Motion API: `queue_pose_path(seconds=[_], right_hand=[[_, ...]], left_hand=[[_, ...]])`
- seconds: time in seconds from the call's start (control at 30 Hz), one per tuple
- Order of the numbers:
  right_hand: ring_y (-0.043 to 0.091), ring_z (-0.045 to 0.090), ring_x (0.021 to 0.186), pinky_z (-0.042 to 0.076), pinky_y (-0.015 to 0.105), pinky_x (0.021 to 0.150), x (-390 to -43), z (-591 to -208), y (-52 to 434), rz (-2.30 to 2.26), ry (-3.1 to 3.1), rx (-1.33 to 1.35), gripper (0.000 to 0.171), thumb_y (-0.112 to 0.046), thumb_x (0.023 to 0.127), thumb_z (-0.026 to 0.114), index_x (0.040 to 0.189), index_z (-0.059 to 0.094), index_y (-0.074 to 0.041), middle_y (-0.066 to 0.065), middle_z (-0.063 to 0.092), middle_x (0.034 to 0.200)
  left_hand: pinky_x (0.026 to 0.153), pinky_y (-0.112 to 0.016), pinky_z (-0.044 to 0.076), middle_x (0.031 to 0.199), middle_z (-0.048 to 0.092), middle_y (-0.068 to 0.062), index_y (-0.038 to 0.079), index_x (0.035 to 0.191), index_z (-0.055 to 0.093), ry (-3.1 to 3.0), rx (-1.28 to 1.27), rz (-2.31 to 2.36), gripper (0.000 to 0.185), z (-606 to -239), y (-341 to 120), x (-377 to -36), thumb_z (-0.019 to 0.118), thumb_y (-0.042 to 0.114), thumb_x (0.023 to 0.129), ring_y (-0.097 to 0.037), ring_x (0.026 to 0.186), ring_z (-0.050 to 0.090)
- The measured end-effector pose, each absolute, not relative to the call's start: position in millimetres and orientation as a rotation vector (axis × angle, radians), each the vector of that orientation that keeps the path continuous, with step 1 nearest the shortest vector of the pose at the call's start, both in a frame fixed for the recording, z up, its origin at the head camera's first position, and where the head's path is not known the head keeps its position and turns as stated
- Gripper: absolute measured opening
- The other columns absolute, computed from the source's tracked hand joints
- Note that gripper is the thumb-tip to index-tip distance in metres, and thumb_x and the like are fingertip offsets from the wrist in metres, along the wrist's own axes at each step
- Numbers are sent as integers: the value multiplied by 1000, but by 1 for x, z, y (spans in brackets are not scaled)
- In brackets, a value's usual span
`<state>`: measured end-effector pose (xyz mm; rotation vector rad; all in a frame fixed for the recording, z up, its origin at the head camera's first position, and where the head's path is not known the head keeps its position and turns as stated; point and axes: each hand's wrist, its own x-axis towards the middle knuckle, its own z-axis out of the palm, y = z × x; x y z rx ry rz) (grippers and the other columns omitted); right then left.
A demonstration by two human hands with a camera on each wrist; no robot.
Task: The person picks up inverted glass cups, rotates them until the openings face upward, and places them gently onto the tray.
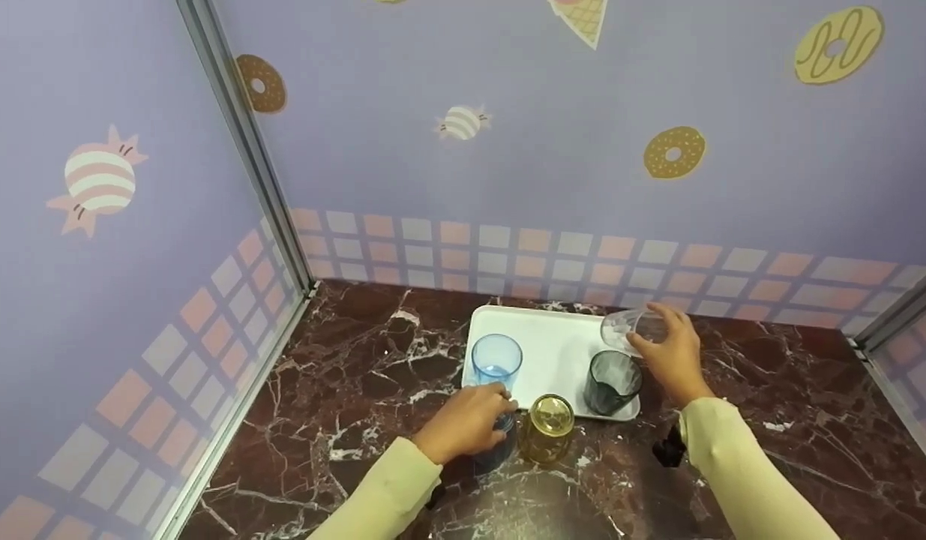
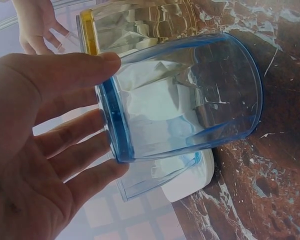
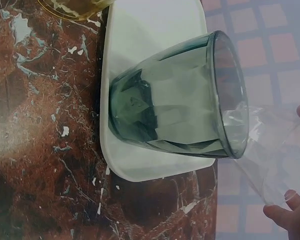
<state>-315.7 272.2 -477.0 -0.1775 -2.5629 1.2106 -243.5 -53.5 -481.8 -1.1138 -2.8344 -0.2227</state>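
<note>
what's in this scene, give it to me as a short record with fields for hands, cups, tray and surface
left hand: left hand grips a blue cup standing upside down on the marble table, off the tray
right hand: right hand holds a clear cup tilted on its side above the tray
tray: white tray near the back wall
on tray: light blue cup and dark grey cup, both upright
off tray: yellow cup upside down, beside the blue cup

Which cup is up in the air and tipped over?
The clear cup, held tilted by the right hand above the tray. The grey, yellow and light blue cups stand.
</note>
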Motion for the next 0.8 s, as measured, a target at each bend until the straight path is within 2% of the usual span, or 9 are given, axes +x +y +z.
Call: queue_pose_path(seconds=[0.33,0.6,0.8], right_hand=[[44,37,134,30,54,114,-320,-484,276,1198,-2587,-188,62,-14,82,74,138,50,-7,24,41,143],[43,48,120,39,54,104,-327,-487,274,1122,-2606,-115,60,-13,80,75,135,52,-3,26,45,137],[45,50,118,40,56,104,-332,-488,270,1083,-2620,-68,61,-13,79,75,134,52,-1,27,47,134]], left_hand=[[75,-33,57,103,66,1,19,110,74,-2856,-1108,-211,36,-481,-53,-243,80,27,76,-17,85,66],[74,-34,57,107,67,1,20,111,74,-2824,-1104,-239,37,-484,-54,-245,80,26,75,-18,87,68],[73,-32,57,105,66,1,20,110,74,-2831,-1106,-238,37,-483,-54,-244,81,27,74,-17,84,66]])
